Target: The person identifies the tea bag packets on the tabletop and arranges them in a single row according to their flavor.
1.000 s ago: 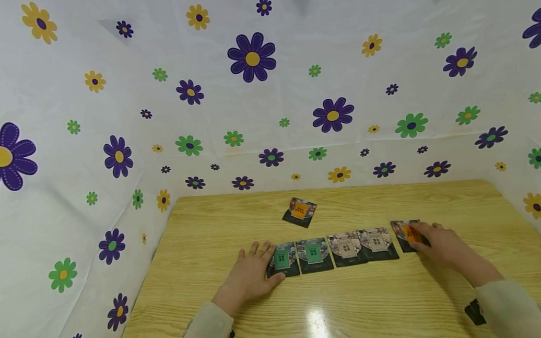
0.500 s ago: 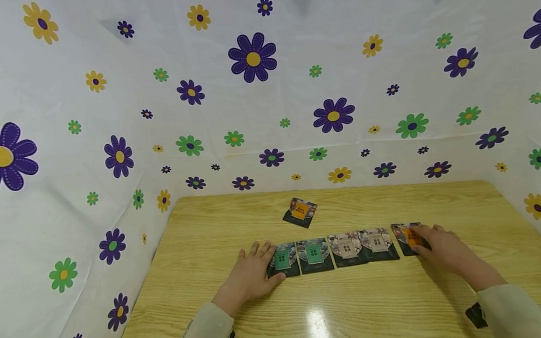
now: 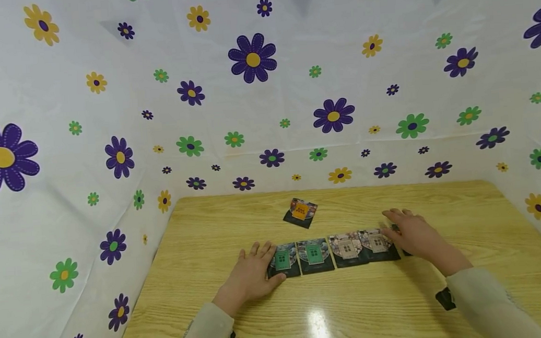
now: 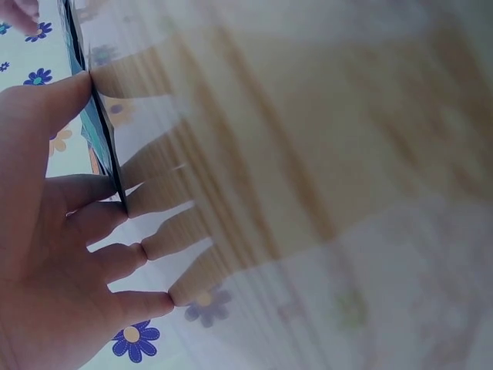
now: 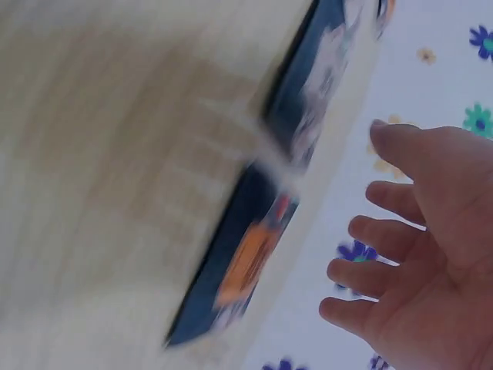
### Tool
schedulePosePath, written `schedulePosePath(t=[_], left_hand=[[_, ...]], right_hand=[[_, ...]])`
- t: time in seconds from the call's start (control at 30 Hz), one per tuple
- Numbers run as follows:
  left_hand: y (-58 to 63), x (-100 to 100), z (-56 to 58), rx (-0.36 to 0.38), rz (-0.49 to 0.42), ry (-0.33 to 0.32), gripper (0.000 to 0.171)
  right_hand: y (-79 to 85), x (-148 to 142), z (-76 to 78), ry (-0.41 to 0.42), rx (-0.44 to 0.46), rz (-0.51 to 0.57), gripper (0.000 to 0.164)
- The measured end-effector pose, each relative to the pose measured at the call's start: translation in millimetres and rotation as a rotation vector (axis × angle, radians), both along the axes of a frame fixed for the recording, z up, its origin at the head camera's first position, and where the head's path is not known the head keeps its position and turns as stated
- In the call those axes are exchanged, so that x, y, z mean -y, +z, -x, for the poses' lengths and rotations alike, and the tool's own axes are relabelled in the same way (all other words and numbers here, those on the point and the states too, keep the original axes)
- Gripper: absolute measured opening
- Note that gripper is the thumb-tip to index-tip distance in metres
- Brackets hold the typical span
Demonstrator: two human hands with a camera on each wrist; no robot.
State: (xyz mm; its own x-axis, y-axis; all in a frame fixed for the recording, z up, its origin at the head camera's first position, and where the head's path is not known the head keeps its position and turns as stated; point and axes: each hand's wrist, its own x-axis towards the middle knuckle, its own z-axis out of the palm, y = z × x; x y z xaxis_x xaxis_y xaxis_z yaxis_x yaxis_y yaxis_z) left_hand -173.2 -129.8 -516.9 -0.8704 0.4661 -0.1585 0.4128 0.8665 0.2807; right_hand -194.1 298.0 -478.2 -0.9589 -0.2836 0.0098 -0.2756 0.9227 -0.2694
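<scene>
Flat dark sachets lie in a row on the table. At its left end are two green-labelled sachets [image 3: 282, 261], then two beige-labelled sachets [image 3: 347, 248], the second pair overlapping slightly. My left hand [image 3: 250, 275] rests on the table with fingers spread, its thumb and fingertips touching the first green sachet [image 4: 96, 131]. Over the right end hovers my right hand [image 3: 419, 238], fingers extended and holding nothing. It mostly hides an orange-labelled sachet in the head view; the right wrist view shows that orange-labelled sachet [image 5: 250, 262] lying beside the beige one, apart from the hand.
Behind the row, another orange-labelled sachet [image 3: 300, 212] lies tilted on the wooden table [image 3: 355, 299]. A white cloth with printed flowers [image 3: 247, 108] stands around the back and sides. Small black objects [image 3: 445, 299] show at both wrists.
My right hand has let go of the orange-labelled sachet at the row's right end, after sliding it slightly toward me, and has moved left above the row. My left hand stays put.
</scene>
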Motion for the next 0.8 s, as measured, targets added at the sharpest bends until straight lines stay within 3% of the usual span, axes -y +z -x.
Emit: schedulePosePath(t=[0.27,0.8], left_hand=[[-4.8,-1.8,0.2,0.003,0.002,-0.001,0.084],[-0.4,0.1,2.9,0.004,0.005,-0.003,0.083]], right_hand=[[-0.2,51.5,22.5,0.060,0.022,0.040,0.061],[-10.7,140.2,71.3,0.138,0.012,0.033,0.061]])
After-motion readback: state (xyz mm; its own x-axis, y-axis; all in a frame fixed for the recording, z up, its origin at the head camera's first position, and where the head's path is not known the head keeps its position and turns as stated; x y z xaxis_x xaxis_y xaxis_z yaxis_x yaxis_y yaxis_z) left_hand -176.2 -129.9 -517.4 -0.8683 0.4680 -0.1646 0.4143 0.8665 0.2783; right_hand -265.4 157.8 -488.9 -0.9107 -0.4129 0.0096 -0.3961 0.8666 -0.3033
